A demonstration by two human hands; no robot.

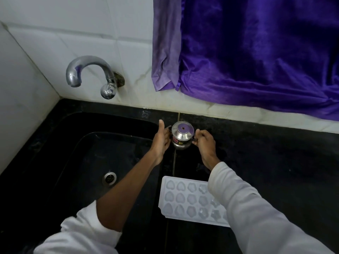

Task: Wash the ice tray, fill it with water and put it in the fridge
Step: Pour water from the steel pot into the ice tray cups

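Two hands close in on a small lidded stainless-steel pot (181, 135) that stands between them on the black stone counter (266, 153). We see the right hand (204, 142) with its fingers curled, pinching the side handle nearest it. The left hand (161, 139) lies against the opposite handle with the thumb straight up. Its fingers are turned away from us, so we cannot tell whether they grip or merely touch. We judge the two-sided hold is meant to lift the pot level, perhaps because it carries water, though the lid hides what is inside.

The white plastic ice tray (183, 198), its moulds shaped like hearts and flowers, lies flat on the counter nearer the person than either hand. One end passes beneath the right forearm, and neither hand touches it. It sits beside the black sink (91, 153), which opens just left of the left hand, probably to keep it within reach. The curved chrome tap (86, 70) juts from the tiled wall beyond.
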